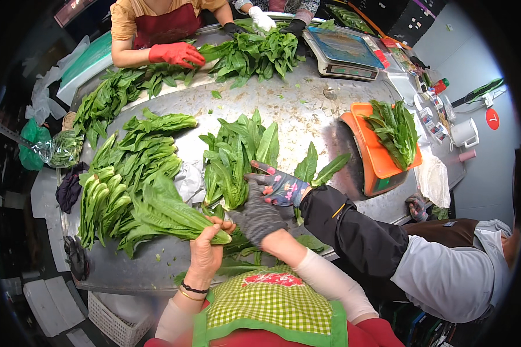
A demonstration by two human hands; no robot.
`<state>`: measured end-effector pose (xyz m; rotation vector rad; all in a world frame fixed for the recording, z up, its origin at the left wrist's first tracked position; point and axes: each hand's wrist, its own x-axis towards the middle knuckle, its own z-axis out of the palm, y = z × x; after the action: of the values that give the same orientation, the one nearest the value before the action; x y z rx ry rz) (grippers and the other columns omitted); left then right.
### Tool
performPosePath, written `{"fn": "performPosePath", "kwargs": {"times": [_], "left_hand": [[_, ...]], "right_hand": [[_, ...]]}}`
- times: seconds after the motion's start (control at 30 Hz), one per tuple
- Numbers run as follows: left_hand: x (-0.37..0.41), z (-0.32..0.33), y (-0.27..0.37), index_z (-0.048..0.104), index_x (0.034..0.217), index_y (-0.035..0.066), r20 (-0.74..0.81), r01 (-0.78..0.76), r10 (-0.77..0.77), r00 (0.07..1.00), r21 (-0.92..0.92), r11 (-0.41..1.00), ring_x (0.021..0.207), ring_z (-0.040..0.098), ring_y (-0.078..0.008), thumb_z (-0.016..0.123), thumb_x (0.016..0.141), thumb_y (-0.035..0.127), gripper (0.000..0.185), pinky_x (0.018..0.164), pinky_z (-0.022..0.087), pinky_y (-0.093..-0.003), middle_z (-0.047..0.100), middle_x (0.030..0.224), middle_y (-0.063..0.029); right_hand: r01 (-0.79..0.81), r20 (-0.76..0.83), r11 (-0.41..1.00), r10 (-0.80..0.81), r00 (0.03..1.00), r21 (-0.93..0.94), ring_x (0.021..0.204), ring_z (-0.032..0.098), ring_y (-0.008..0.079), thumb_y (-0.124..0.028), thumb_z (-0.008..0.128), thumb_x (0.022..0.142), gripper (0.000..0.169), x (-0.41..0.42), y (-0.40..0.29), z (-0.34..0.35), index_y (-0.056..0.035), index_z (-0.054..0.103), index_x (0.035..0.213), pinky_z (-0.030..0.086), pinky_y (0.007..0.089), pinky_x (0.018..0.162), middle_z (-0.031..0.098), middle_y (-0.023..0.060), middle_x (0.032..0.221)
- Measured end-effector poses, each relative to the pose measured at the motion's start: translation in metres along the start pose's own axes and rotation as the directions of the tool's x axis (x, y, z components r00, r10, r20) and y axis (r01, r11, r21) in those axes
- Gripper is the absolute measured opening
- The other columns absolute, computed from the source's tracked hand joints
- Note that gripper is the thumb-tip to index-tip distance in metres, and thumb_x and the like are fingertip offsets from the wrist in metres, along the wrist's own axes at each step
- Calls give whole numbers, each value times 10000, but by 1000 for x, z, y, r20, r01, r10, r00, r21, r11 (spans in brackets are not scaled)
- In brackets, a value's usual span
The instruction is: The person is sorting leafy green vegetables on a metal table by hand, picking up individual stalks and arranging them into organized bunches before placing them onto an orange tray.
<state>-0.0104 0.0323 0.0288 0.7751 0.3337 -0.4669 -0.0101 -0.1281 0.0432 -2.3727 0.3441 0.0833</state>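
Note:
My bare left hand (207,247) is closed around the stem end of a long-leafed green lettuce (178,212), whose leaves point up and left over the pile. My right hand (260,219), in a grey striped knit glove, is beside the base of a lettuce bunch (232,173) in the middle of the metal table (304,99). A co-worker's floral-gloved hand (282,186) reaches in from the right and overlaps my right fingertips, so their grip is unclear. To the left lies a large pile of lettuce (134,165), with pale stem ends in rows.
An orange scale (360,147) holds lettuce on its tray at right. Another weighing scale (345,52) stands at the back. Across the table, a red-gloved hand (178,54) and other gloved hands are at more lettuce (258,56). Loose leaves (325,167) lie near the co-worker's sleeve.

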Motion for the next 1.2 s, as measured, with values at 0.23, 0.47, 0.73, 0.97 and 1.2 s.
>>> {"fn": "performPosePath", "kwargs": {"times": [0.23,0.47,0.73,0.97,1.2], "left_hand": [[-3,13,5,548,1069,49,-26,9,-7,1000,94,996,674,544,-157,674,843,84,260,615,449,-329,581,824,-53],[3,6,4,546,1081,58,-137,41,-30,990,74,996,744,603,-195,677,854,76,263,635,496,-319,604,841,-70],[19,20,-2,535,1019,41,-86,88,-83,993,58,994,898,643,-246,685,846,61,230,720,532,-339,647,945,-120],[17,12,5,611,1035,19,-125,83,-74,989,67,994,933,640,-210,711,842,121,240,753,525,-327,654,989,-68],[17,42,-8,548,1196,51,-36,-96,105,994,196,976,970,625,-173,716,807,11,426,801,538,-328,632,1100,-57]], "right_hand": [[-125,90,988,133,987,-85,1184,504,398,-355,602,835,867,21,11,35,5,133,1469,391,437,987,495,303,1291],[-236,217,515,98,971,824,709,631,214,-136,573,882,643,16,24,-3,-18,285,1445,506,331,603,629,200,988],[-202,-38,974,207,978,97,1090,569,418,-446,652,798,891,38,29,10,-5,234,1450,443,442,914,588,305,1145],[-63,-30,791,102,994,609,1021,617,289,-216,551,933,388,12,18,-15,41,535,1223,466,347,883,625,236,1106],[155,-81,957,-139,987,245,1095,547,385,-123,498,950,309,-35,34,-11,47,551,1202,426,399,960,564,278,1180]]}}
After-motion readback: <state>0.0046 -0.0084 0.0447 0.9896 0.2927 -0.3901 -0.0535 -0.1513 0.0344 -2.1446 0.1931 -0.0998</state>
